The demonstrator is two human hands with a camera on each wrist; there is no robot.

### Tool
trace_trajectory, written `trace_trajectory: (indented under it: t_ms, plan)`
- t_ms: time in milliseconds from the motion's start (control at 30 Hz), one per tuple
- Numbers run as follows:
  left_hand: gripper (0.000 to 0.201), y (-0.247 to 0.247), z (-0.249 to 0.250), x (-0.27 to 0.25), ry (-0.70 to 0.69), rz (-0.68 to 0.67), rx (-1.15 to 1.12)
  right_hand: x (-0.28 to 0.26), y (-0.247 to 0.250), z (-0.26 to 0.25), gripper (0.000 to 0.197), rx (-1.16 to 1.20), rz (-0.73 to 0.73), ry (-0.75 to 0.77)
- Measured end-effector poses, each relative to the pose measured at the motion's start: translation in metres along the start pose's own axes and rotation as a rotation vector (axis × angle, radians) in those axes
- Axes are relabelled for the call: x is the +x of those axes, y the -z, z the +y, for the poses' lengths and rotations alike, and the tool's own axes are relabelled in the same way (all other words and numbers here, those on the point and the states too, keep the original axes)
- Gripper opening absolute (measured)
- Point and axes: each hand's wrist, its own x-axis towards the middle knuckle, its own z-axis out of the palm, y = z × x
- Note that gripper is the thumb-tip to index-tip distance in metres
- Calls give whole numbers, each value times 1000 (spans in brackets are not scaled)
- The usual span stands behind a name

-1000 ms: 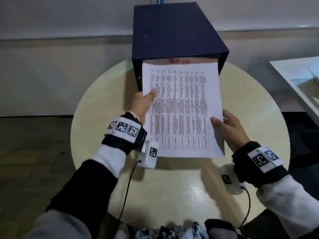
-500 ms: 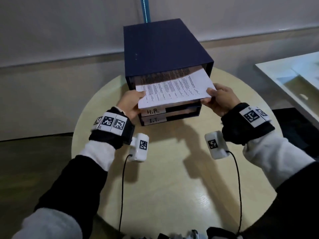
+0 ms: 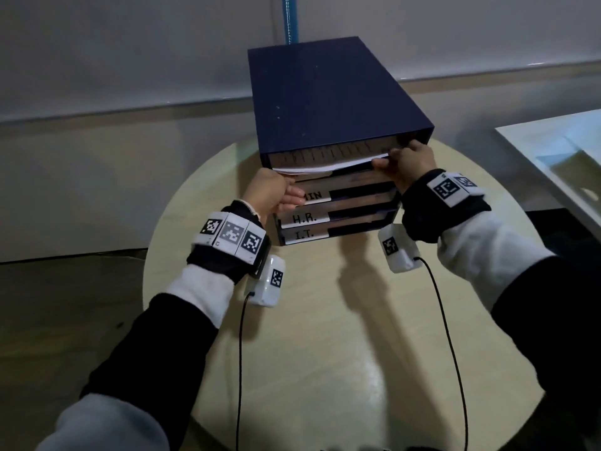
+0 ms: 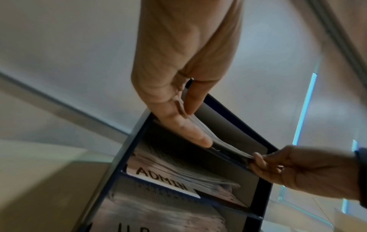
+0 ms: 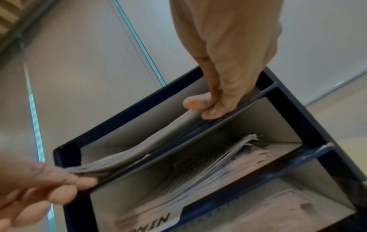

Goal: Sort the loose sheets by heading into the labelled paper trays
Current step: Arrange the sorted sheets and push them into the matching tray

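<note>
Slid almost fully into the top slot since a second ago, when held flat and open above the counter: now only a thin front edge of the printed sheet [image 3: 328,165] showing.

Largest first:

- Round pale counter [image 3: 325,336], carrying everything.
- Dark blue paper tray unit [image 3: 325,92], upright at the far side of the counter, four slots stacked. Labels on the lower three, top to bottom: ADMIN label [image 4: 163,180], H.R. label [image 3: 304,218], I.T. label [image 3: 304,235]. Stacks of paper lying in the labelled slots, seen from both wrist views.
- Left hand [image 3: 271,195] at the front left corner of the unit, fingers [image 4: 190,131] fairly straight and together under the sheet's edge, thumb on top, pinching it.
- Right hand [image 3: 408,164] at the front right corner, fingers [image 5: 218,109] curled, thumb and fingertips clamped on the sheet's right edge.
- Sheet itself: bowed slightly, resting in the top slot above the ADMIN slot, near edge level with the unit's front.
- Black cables [image 3: 240,353] trailing from the wrist cameras across the counter.
</note>
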Motion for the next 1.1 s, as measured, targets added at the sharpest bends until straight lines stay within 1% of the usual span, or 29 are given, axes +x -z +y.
trace_trajectory:
  t_ms: [33, 67, 133, 167, 233, 267, 300, 333, 367, 400, 433, 467, 567, 667, 733, 833, 933, 1033, 1100]
  plan:
    - [18, 1, -1, 2, -32, 7, 78, 3, 1, 4, 28, -35, 37, -7]
    - [18, 1, -2, 3, -73, 21, 174, 2, 1, 8, 35, -103, 37, 17]
    - [20, 0, -4, 6, -186, 96, 428, 1, 7, 11, 30, -308, 53, 161]
    - [20, 0, -5, 3, -240, 164, 571, 4, 10, 15, 26, -408, 50, 218]
    - [21, -2, -7, -2, -340, 300, 821, 1, 13, 16, 16, -548, 33, 271]
    - [21, -4, -10, -4, -394, 352, 890, -4, 11, 13, 16, -619, 15, 276]
    - [20, -6, -12, -6, -463, 384, 920, -6, 9, 12, 15, -686, -11, 292]
    - [20, -8, -16, -6, -560, 395, 924, -7, 8, 11, 8, -745, -54, 322]
    - [22, -10, -19, -4, -661, 375, 914, -6, 8, 10, 6, -803, -73, 337]
    - [26, -12, -22, 0, -749, 349, 906, -6, 7, 7, 11, -844, -99, 353]
    - [30, -13, -24, 6, -804, 323, 902, -4, 6, 6, 16, -883, -120, 361]
    - [32, -14, -25, 13, -823, 301, 912, -2, 6, 5, 19, -918, -136, 381]
    - [31, -14, -17, 25, -642, 190, 1013, -4, 7, 3, 20, -1034, -178, 503]
    - [31, -14, -11, 30, -598, 139, 1007, -5, 7, 9, 15, -1146, -237, 633]
    - [27, -15, -9, 33, -591, 160, 965, -4, 7, 14, 16, -1200, -263, 672]
    - [21, -18, -5, 37, -527, 210, 923, 3, 4, 17, 20, -1238, -262, 655]
    - [23, -24, 1, 41, -445, 239, 936, 11, 2, 20, 30, -1277, -287, 550]
    - [27, -29, 3, 48, -378, 232, 898, 17, 6, 19, 40, -1206, -365, 535]
    - [30, -29, 3, 53, -331, 227, 848, 20, 8, 15, 43, -1165, -398, 520]
